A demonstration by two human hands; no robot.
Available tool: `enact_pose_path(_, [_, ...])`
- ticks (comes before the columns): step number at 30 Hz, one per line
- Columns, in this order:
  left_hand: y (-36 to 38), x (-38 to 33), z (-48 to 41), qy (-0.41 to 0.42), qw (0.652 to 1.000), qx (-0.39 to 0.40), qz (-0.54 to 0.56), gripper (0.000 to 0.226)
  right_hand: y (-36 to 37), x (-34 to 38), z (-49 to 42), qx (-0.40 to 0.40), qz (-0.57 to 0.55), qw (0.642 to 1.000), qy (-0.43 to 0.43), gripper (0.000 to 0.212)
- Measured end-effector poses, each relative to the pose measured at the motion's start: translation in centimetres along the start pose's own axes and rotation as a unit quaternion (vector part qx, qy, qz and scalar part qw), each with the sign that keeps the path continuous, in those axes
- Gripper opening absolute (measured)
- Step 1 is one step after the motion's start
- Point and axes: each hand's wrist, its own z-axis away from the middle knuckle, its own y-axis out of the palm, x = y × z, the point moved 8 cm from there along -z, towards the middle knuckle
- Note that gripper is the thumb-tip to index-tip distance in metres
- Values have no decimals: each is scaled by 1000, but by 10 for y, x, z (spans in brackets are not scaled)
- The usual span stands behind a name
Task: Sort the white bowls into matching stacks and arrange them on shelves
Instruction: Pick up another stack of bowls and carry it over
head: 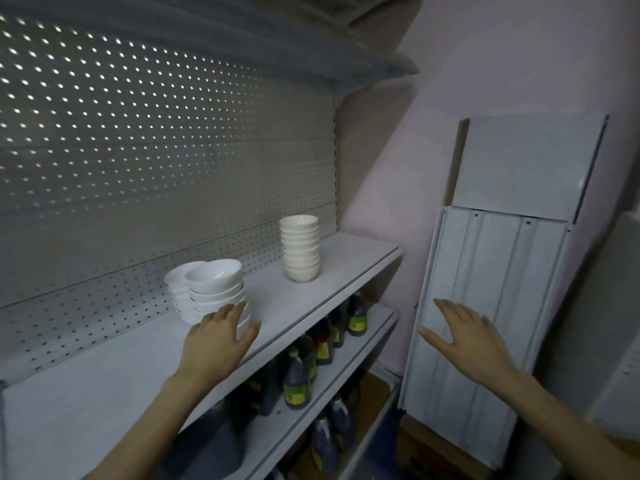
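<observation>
Three stacks of white bowls already stand on the middle shelf (pixel 121 368), which suggests the sorting is well along. The wide-bowl stack (pixel 216 289) stands near the front edge. A second stack (pixel 175 289) touches it at about 10 o'clock, close to the perforated back panel (pixel 138 150). The tall stack of small cups-like bowls (pixel 300 251) stands well apart at about 2 o'clock. Each pile looks matched in size, though the second stack is partly hidden. No loose bowls are in view, so what remains seems to be squaring up the piles or spacing them.

The left hand (pixel 221 337) is spread wide, its fingers nearly straight against the lowest bowls of the wide-bowl stack and the thumb out toward 3 o'clock; it touches rather than clasps. The right hand (pixel 474 344) hangs in the air with flat, splayed fingers and holds nothing, in front of the leaning metal panels (pixel 485 323).

The wide-bowl stack sits close to the shelf lip, so a push toward 6 o'clock would risk a fall onto the dark bottles (pixel 298 379) on the shelf below. There is bare shelf toward 8 o'clock and between the stacks. The shelf's end at 3 o'clock lies just beyond the tall stack.
</observation>
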Motion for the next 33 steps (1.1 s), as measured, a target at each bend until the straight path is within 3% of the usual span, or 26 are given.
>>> enact_pose_path(4, [17, -17, -43, -3, 1000, 9, 28, 56, 28, -1, -45, 3, -30, 999, -13, 116])
enact_pose_path(8, [47, -30, -102, 6, 999, 26, 45, 59, 46, -2, -103, -1, -46, 999, -17, 94])
enact_pose_path(11, [72, -34, -152, 7, 998, 39, 45, 62, 52, 4, -152, -10, -50, 998, -33, 95])
enact_pose_path(14, [93, -36, -197, -5, 996, 58, 67, 65, 54, 13, -201, 1, -53, 998, -43, 83])
enact_pose_path(18, [115, -42, -247, -11, 993, 52, 107, 66, 73, 25, -256, -9, -117, 991, -66, 85])
enact_pose_path(24, [151, -38, -298, -53, 982, 79, 163, 80, 120, 49, -318, 65, -207, 972, -90, 97])
enact_pose_path(33, [180, -23, -346, -88, 969, 40, 229, 94, 151, 119, -419, 105, -362, 912, -164, 86])
